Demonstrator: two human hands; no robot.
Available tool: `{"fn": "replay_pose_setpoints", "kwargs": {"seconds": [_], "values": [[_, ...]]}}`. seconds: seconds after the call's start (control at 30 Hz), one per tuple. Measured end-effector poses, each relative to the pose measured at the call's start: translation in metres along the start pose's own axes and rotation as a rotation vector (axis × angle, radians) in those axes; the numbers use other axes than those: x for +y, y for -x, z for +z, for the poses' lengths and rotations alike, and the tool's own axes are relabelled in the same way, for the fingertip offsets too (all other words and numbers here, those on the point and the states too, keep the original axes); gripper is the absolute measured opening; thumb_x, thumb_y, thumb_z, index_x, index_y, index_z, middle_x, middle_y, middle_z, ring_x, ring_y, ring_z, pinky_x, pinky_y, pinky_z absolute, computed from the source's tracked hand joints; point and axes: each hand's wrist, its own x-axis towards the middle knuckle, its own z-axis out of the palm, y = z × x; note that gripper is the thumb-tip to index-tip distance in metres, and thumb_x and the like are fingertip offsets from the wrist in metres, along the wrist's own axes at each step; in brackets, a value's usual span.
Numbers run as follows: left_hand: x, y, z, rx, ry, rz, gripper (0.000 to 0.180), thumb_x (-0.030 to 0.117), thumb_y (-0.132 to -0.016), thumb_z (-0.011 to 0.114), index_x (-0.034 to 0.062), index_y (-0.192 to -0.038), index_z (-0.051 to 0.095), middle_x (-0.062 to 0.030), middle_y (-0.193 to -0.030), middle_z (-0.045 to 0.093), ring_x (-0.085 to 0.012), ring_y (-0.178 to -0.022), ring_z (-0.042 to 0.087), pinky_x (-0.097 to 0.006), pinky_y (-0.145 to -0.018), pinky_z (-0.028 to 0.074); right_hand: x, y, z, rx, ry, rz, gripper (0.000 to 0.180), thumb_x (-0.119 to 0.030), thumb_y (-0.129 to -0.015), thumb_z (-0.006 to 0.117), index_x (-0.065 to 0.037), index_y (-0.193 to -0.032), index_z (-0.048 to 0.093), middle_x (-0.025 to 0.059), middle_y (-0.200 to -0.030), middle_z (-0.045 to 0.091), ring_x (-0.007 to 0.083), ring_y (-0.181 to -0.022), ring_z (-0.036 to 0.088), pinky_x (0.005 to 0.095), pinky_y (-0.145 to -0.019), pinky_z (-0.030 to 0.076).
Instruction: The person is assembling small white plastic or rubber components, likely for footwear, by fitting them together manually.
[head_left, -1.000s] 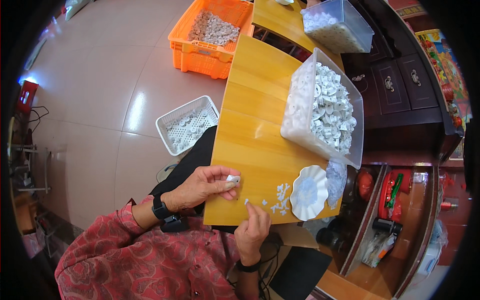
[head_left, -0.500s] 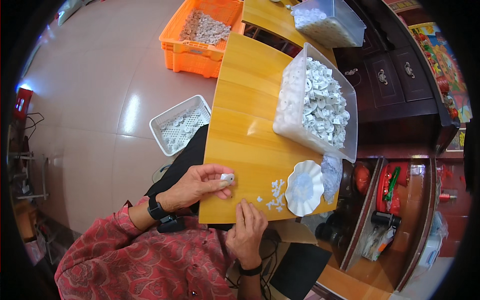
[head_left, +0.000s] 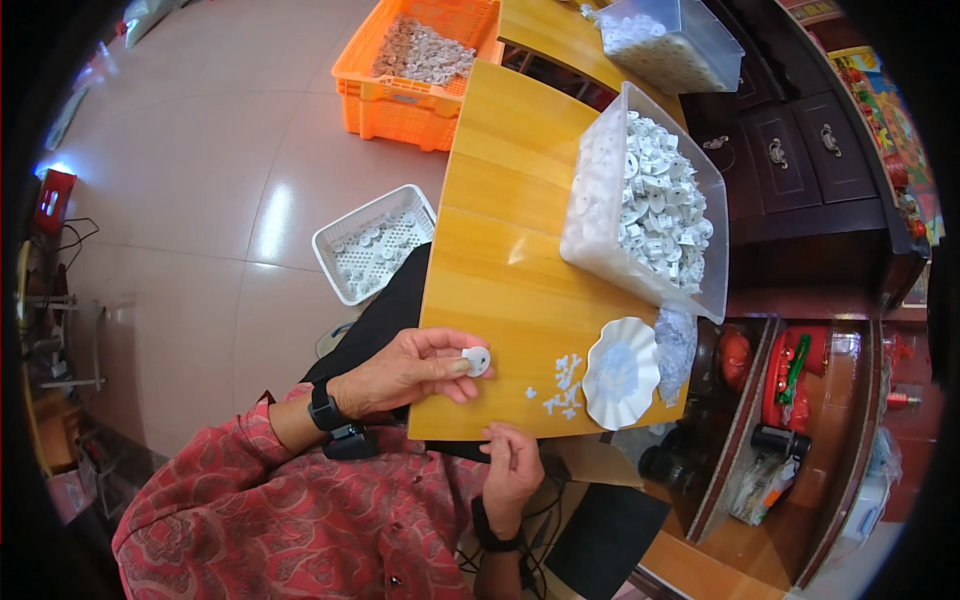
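Between the thumb and fingers of my left hand (head_left: 415, 372) is a small white round plastic part (head_left: 477, 361), its flat face with a dark central mark showing. It is held just above the table's near left corner. My right hand (head_left: 512, 465) is at the table's front edge, fingers curled together as in a pinch; whatever they hold, if anything, is too small to make out. Small white plastic pieces (head_left: 566, 385) lie loose on the yellow table (head_left: 500, 210). Right of them stands a white scalloped dish (head_left: 640, 352) with pale bluish-white bits in it.
A large clear bin (head_left: 590, 210) heaped with white plastic parts stands on the table, a plastic bag (head_left: 676, 345) beside it. Another clear bin (head_left: 700, 50) is farther back. On the floor are a white basket (head_left: 340, 283) and an orange crate (head_left: 400, 125), both holding parts. Dark drawers (head_left: 780, 150) border the right.
My right hand has pulled back from the tabletop to its edge, and its fingers have curled in. In my left hand the round part has turned, showing more of its flat face.
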Motion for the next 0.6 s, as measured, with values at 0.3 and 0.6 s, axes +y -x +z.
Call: {"fn": "replay_pose_setpoints", "kwargs": {"seconds": [0.3, 0.6], "values": [[-0.007, 0.001, -0.006, -0.029, 0.031, 0.012, 0.033, 0.008, -0.096, 0.059, -0.0012, -0.127, 0.055, -0.0211, -0.120, 0.062, -0.0211, -0.097, 0.067, -0.030, -0.086, 0.056, -0.036, -0.037, 0.019, 0.064, -0.364, 0.295, 0.014, -0.001, -0.095, 0.056, 0.005, -0.107, 0.060, 0.0084, -0.089, 0.065, 0.0106, -0.071, 0.060, 0.0233, -0.066, 0.050], [-0.019, -0.002, -0.008, -0.109, 0.047, 0.033, 0.033, 0.005, -0.095, 0.059, -0.0016, -0.127, 0.055, -0.0160, -0.118, 0.064, -0.0238, -0.105, 0.065, -0.033, -0.092, 0.055, -0.034, -0.045, 0.026, 0.040, -0.219, 0.146, 0.022, 0.003, -0.092, 0.055, 0.004, -0.114, 0.062, 0.0061, -0.095, 0.062, 0.0090, -0.073, 0.057, 0.0220, -0.068, 0.048]]}}
